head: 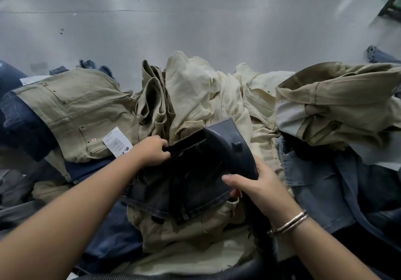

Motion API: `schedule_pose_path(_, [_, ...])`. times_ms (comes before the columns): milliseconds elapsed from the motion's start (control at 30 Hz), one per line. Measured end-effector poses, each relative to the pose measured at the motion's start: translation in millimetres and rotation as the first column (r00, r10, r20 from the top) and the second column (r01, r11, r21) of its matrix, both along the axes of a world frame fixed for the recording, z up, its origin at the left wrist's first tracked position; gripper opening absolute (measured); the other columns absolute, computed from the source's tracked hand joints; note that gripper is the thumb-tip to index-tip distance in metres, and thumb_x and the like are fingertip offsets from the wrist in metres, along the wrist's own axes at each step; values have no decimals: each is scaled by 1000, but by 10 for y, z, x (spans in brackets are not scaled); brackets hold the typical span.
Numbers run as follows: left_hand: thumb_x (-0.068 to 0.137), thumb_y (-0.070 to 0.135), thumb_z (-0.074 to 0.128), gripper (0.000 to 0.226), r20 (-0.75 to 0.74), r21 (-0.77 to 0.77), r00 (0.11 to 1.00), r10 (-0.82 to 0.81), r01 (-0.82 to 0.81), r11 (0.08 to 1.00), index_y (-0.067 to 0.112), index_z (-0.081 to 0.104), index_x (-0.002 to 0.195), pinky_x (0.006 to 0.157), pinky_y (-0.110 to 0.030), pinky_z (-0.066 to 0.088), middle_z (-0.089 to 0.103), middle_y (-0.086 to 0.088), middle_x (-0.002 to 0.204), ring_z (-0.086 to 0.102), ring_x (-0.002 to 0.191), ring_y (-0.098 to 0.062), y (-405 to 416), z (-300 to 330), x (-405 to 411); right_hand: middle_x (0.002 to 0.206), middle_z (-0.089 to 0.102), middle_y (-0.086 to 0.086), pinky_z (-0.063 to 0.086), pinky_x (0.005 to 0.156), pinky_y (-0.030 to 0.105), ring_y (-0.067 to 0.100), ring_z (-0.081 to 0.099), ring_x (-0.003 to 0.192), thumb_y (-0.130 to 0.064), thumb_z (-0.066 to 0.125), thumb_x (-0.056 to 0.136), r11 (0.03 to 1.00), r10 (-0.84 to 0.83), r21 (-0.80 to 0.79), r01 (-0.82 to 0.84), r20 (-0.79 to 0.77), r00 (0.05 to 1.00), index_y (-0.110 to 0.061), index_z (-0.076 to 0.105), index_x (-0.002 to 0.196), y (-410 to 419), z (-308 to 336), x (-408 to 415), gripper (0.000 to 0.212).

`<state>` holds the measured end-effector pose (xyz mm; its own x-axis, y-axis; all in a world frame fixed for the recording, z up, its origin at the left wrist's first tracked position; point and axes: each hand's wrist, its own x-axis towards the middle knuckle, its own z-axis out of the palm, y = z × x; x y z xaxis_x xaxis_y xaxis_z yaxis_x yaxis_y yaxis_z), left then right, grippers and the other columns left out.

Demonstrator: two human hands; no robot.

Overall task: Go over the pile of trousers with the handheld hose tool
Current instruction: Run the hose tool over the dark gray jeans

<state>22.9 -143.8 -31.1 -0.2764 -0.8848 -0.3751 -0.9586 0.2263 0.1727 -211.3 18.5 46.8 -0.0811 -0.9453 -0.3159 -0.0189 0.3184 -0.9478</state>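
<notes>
A pile of trousers (195, 97) in khaki, cream and blue denim covers the bench in front of me. On top in the middle lies a pair of dark denim trousers (191, 179). My left hand (152, 151) grips their upper left edge. My right hand (256, 184) holds the dark grey hose tool (227, 140), whose wide nozzle points up and away over the dark trousers. The tool's hose (217, 274) curves along the bottom edge of the view.
A khaki pair with a white paper tag (118, 141) lies at the left. More khaki trousers (338, 106) are bunched at the right, faded jeans (321, 182) below them. A grey metal wall (195, 23) rises behind the pile.
</notes>
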Motion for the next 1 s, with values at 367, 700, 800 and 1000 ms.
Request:
schedule_pose_path(367, [83, 20, 61, 30, -854, 517, 128, 504, 312, 797, 14, 71, 111, 84, -31, 55, 69, -13, 110, 68, 99, -25, 377, 1432, -381, 98, 72, 12, 54, 86, 46, 31, 67, 99, -17, 76, 59, 977, 36, -214, 18, 241, 970, -17, 63, 109, -55, 423, -33, 52])
schedule_pose_path(700, [46, 14, 89, 46, -579, 688, -69, 813, 494, 532, 1, 76, 88, 73, -33, 58, 74, -15, 89, 73, 82, -26, 769, 1364, -565, 85, 70, 0, 50, 67, 22, 14, 65, 79, -25, 70, 55, 912, 133, -398, -102, 51, 990, -13, 61, 105, -31, 597, -149, 52])
schedule_pose_path(800, [44, 16, 90, 51, -538, 701, -193, 820, 439, 563, -2, 76, 90, 72, -35, 59, 74, -16, 93, 72, 87, -27, 862, 1276, -481, 75, 61, 22, 46, 61, 33, 30, 57, 68, -20, 66, 61, 913, 39, -406, -31, 10, 999, 3, 61, 88, -54, 529, -224, 36])
schedule_pose_path(1000, [50, 26, 89, 51, -516, 652, -497, 697, 300, 696, 3, 76, 94, 76, -42, 58, 74, -14, 96, 71, 91, -28, 830, 1155, -27, 68, 64, 7, 48, 58, 19, 17, 59, 63, -11, 57, 65, 931, -152, -308, 194, 156, 976, 0, 64, 77, -23, 350, -596, 18])
